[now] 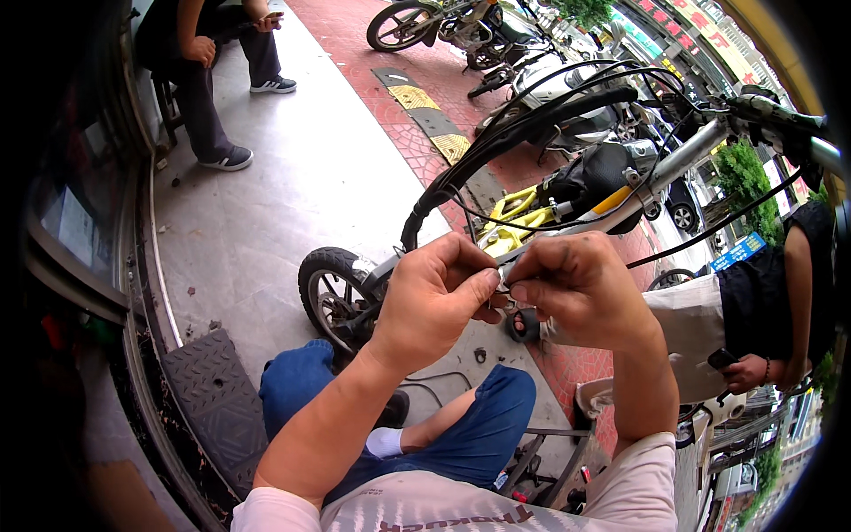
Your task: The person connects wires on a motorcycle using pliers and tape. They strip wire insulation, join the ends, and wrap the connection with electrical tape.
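My left hand [434, 293] and my right hand [581, 288] are raised in front of me with their fingertips almost meeting. Both are closed in a pinch. Something small and thin shows between the fingertips, too small to name. Just beyond them stands a partly stripped two-wheeler with a yellow frame part [514, 220] and a silver tube [700, 146] leading up to the handlebar [780, 115]. A thick bundle of black cables [523, 133] arches over it and drops behind my left hand. Its black-tyred wheel [324, 275] rests on the pale floor.
One person [199, 89] sits at the far left; another person [753, 301] stands at the right holding a phone. A black ramp mat [213, 390] lies by the doorway. Motorbikes [461, 31] and a striped speed bump [425, 111] are at the back. Tools [532, 479] lie beside my leg.
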{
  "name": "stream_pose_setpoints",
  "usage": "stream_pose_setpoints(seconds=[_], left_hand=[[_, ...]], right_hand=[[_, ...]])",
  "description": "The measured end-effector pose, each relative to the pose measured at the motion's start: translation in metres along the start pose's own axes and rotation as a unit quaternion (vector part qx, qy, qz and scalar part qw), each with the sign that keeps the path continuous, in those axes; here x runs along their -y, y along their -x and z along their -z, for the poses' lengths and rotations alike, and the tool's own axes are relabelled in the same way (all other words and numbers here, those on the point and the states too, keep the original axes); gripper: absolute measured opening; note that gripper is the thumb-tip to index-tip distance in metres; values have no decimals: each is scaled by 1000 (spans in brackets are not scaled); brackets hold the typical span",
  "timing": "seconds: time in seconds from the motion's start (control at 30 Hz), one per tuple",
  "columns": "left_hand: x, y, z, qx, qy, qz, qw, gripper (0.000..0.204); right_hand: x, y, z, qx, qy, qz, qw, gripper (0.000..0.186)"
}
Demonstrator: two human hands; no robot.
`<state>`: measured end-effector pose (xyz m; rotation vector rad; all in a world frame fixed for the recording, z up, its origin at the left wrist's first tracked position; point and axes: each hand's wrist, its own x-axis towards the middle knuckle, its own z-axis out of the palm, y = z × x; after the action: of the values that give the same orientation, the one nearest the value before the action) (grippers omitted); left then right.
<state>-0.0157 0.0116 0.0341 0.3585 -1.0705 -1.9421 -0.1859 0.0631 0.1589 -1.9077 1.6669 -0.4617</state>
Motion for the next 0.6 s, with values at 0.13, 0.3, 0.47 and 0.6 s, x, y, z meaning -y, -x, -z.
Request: stream_pose_setpoints(seconds=[0.13, 0.3, 0.47, 0.6], left_hand=[[-1, 0, 0, 11, -21, -5, 1000, 15], [-3, 0, 1, 15, -27, -12, 999, 17], [-6, 1, 4, 15, -54, -9, 998, 14], [-8, 2, 5, 6, -63, -5, 998, 11]], right_hand=[[-4, -6, -2, -30, -11, -11, 999, 7], [-1, -9, -6, -58, -20, -18, 998, 10], [3, -11, -8, -53, -5, -8, 999, 10], [6, -10, -10, -54, 2, -5, 999, 9]])
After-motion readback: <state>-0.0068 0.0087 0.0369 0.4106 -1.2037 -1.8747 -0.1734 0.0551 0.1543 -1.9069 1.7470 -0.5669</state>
